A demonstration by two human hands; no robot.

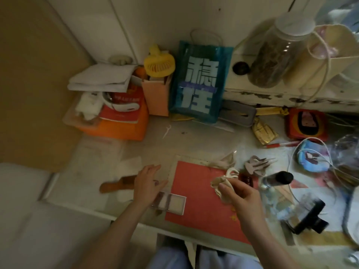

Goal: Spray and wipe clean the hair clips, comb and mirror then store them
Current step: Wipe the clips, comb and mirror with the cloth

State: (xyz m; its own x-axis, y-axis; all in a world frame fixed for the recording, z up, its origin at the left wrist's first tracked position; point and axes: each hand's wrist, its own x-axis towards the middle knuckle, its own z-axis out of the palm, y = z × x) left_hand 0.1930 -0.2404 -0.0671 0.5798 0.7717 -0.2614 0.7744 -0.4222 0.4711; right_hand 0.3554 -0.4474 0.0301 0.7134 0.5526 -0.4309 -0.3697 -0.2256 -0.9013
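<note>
The left hand (148, 183) lies with fingers straight over the wooden comb (116, 184), hiding its right end; whether it touches the comb I cannot tell. Beside its wrist, a small square mirror (172, 204) rests on the table (194, 140), partly on a red mat (196, 193). The right hand (240, 197) grips a crumpled beige cloth (220, 186) with a cream hair clip (232, 172). A grey clip (256, 166) and dark brown clip (247, 179) lie near a blurred spray bottle (276, 179).
</note>
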